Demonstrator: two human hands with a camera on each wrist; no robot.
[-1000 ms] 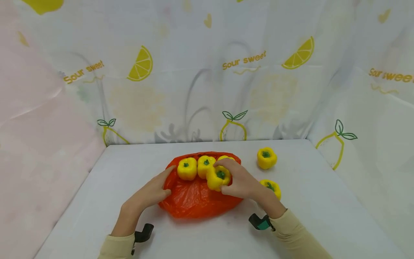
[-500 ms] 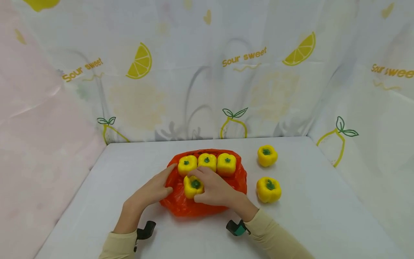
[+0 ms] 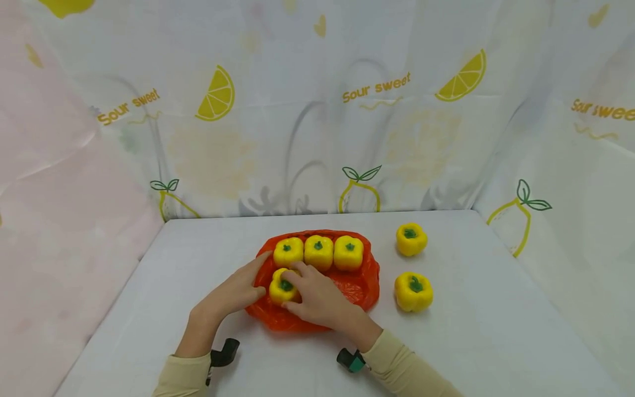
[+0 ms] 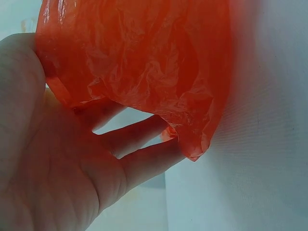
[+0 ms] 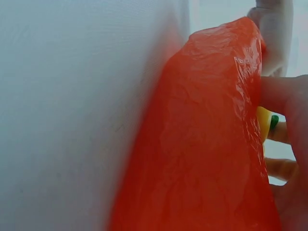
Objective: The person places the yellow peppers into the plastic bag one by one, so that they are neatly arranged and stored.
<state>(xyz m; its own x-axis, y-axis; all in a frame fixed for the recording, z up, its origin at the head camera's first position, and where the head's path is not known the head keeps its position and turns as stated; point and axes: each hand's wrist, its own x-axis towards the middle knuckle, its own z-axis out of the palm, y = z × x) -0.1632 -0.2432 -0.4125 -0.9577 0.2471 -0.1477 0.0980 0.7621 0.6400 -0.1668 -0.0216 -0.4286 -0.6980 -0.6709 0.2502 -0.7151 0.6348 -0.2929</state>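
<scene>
My right hand [image 3: 319, 295] grips a yellow bell pepper [image 3: 279, 292] at the near left inside a red plastic bag [image 3: 349, 286]. Behind it three more yellow bell peppers stand in a row in the bag: left [image 3: 288, 251], middle [image 3: 319, 251] and right [image 3: 349, 253]. At the bag's left rim, my left hand [image 3: 232, 289] rests with thumb and fingers spread apart. In the left wrist view, the plastic covers the tips of my left fingers [image 4: 139, 134]. The right wrist view shows mostly the bag's outer side, with a sliver of pepper between my fingers.
Two more yellow bell peppers lie right of the bag on the white table [image 3: 471, 331], one farther back [image 3: 411, 239] and one nearer [image 3: 414, 291]. A lemon-print cloth [image 3: 278, 143] hangs behind the table and along its sides.
My right hand has carried its pepper leftward across the bag to the near left, in front of the back row. My left hand stays at the rim.
</scene>
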